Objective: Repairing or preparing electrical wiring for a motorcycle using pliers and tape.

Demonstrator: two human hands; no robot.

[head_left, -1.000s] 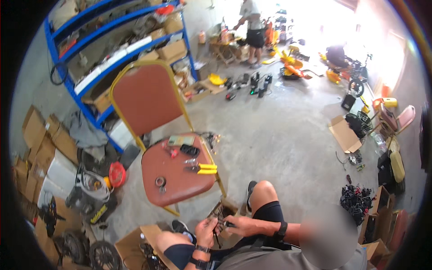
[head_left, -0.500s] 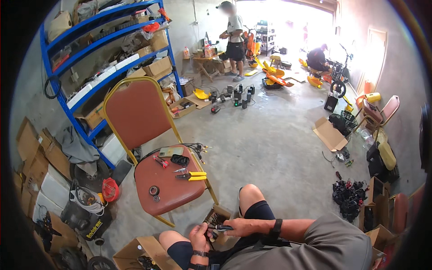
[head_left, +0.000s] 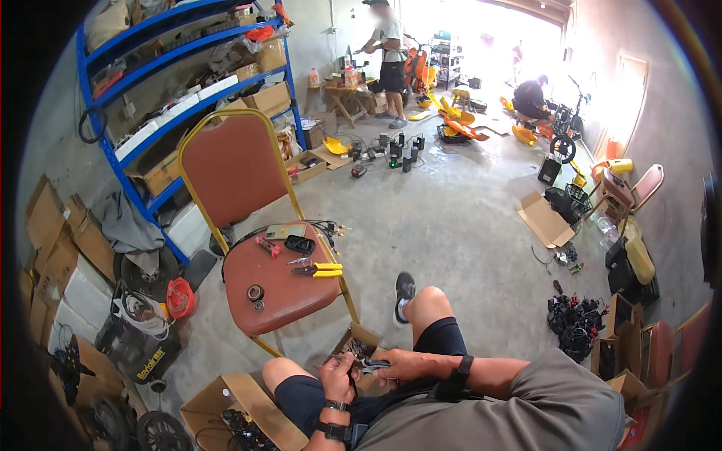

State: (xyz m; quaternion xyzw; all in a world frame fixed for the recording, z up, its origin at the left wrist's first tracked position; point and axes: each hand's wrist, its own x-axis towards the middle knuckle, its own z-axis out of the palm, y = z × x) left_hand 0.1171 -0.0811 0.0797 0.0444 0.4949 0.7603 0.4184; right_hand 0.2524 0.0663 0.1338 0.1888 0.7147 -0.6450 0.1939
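Right grip (head_left: 406, 365) closed round slim grey-black tool (head_left: 372, 365), tip toward left grip (head_left: 337, 378). Left grip pinches small dark piece (head_left: 353, 365), kind cannot tell. Small brown cardboard box (head_left: 368, 335) just beyond grips.

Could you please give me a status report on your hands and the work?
Left hand pinching something too small to identify. Right hand gripping a plier-like tool. Open cardboard box just past the hands.
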